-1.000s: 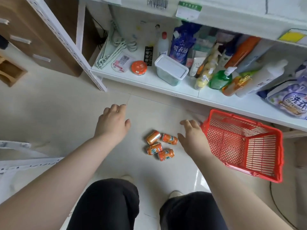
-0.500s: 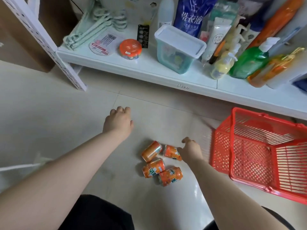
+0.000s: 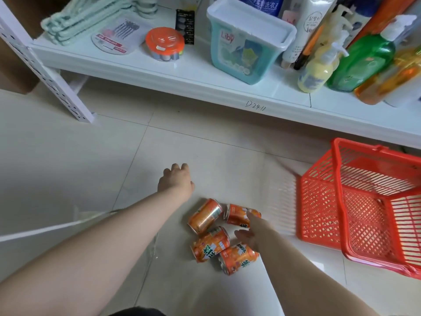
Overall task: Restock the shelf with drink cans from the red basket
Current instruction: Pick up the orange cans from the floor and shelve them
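Several orange drink cans [image 3: 210, 244] lie on their sides in a cluster on the pale floor tiles. My right hand [image 3: 250, 233] is down among them, fingers spread over the right-hand cans and touching the upper right can [image 3: 238, 215]; it grips nothing. My left hand [image 3: 175, 181] hovers over the floor just up and left of the cans, fingers loosely curled, holding nothing. The red basket [image 3: 319, 201] lies tipped on its side to the right, its inside bare. The white bottom shelf [image 3: 205, 85] runs across the top.
On the shelf sit mint hangers [image 3: 79, 21], an orange-lidded tub [image 3: 165, 43], a teal Liby box [image 3: 246, 44], and soap bottles [image 3: 362, 62] at right. A perforated white shelf post [image 3: 45, 71] stands at left. My dark-trousered knee [image 3: 139, 312] shows at the bottom edge.
The view has dropped closer to the floor and shelf. My right hand moved down onto the cans. My left hand stayed beside them.
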